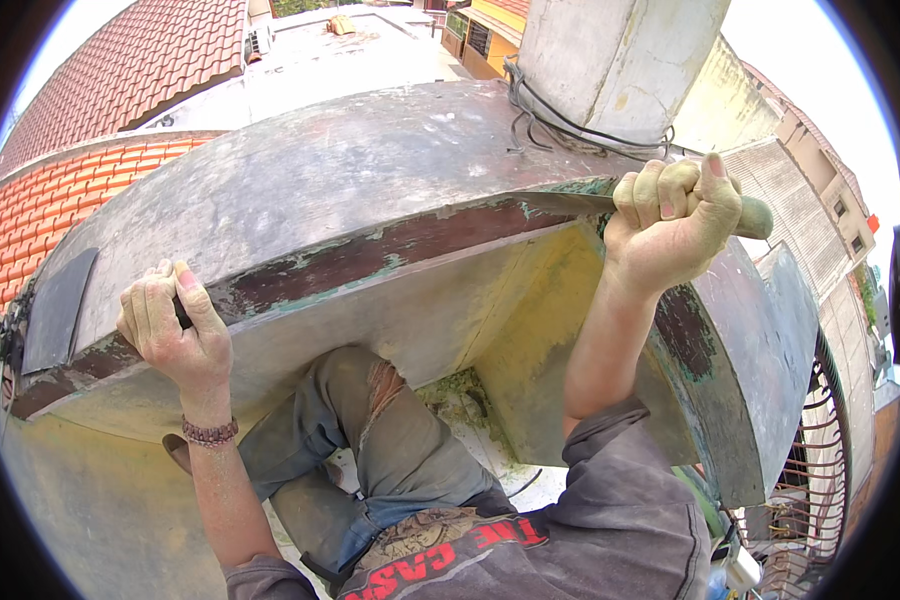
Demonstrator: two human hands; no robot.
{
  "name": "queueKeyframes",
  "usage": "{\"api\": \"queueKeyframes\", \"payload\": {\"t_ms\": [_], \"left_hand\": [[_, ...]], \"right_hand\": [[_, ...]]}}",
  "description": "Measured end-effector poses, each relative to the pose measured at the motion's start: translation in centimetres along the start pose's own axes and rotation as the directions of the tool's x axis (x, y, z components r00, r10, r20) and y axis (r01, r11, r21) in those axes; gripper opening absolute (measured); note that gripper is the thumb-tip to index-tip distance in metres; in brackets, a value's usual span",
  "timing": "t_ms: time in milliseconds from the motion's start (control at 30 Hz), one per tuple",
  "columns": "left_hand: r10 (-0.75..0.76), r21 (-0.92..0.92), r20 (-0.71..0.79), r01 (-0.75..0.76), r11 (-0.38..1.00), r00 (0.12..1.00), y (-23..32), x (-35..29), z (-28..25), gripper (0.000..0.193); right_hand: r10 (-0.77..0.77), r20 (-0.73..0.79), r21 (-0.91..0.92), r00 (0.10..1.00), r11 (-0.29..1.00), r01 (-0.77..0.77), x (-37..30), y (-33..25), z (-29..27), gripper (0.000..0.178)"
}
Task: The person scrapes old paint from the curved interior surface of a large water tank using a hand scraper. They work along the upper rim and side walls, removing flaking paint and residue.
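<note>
My right hand [670, 215] is closed round the thick greenish handle of a knife [570, 203]. Its thin, dark blade points left and lies along the upper edge of a curved concrete ledge [300, 165]. Flaking brown and green paint [360, 255] covers the ledge's front face. Farther left, my left hand [175, 325] is curled at the same edge. Something dark shows between thumb and fingers there, too little of it to name. Pale dust coats both hands.
A concrete column [620, 70] with loose black cable [570, 125] round its foot rises behind the ledge. A grey flat piece [58, 310] lies at the ledge's left end. Curved metal bars [820, 450] stand at right. Tiled roofs [140, 70] spread beyond. My bent knees [390, 430] are below the ledge.
</note>
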State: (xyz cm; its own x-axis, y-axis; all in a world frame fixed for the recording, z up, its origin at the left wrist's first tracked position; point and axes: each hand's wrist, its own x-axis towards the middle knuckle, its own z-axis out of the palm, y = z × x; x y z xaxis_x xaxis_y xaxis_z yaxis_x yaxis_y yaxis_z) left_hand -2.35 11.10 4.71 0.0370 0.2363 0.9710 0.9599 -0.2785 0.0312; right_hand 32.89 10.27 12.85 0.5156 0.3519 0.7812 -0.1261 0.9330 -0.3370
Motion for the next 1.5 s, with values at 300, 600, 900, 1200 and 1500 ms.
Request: {"api": "queueKeyframes", "payload": {"t_ms": [300, 600, 900, 1200, 1500], "left_hand": [[0.008, -0.009, -0.001, -0.008, 1.000, 1.000, 0.0, -0.1, 0.2, 0.011], [0.011, -0.007, -0.004, -0.011, 1.000, 1.000, 0.1, 0.0, 0.0, 0.011], [0.000, -0.010, -0.007, 0.000, 1.000, 1.000, 0.2, 0.0, 0.0, 0.011], [0.020, -0.015, -0.010, -0.021, 1.000, 1.000, 0.1, -0.1, 0.1, 0.010], [0.017, -0.004, -0.007, -0.017, 1.000, 1.000, -0.3, -0.2, -0.2, 0.009]], "right_hand": [[0.001, -0.054, -0.024, 0.999, 1.000, -0.002, 0.5, -0.2, 0.6, 0.033], [0.059, -0.046, 0.010, 0.997, 0.998, -0.058, 0.0, 1.1, 1.1, 0.025], [0.073, 0.005, -0.070, 0.997, 0.995, -0.072, -0.3, 0.4, 2.4, 0.038], [0.073, 0.071, -0.097, 0.995, 0.993, -0.066, -1.1, 0.8, 3.5, 0.040], [0.050, 0.207, 0.011, 0.977, 0.998, -0.054, -1.2, 0.3, 4.6, 0.033]]}}
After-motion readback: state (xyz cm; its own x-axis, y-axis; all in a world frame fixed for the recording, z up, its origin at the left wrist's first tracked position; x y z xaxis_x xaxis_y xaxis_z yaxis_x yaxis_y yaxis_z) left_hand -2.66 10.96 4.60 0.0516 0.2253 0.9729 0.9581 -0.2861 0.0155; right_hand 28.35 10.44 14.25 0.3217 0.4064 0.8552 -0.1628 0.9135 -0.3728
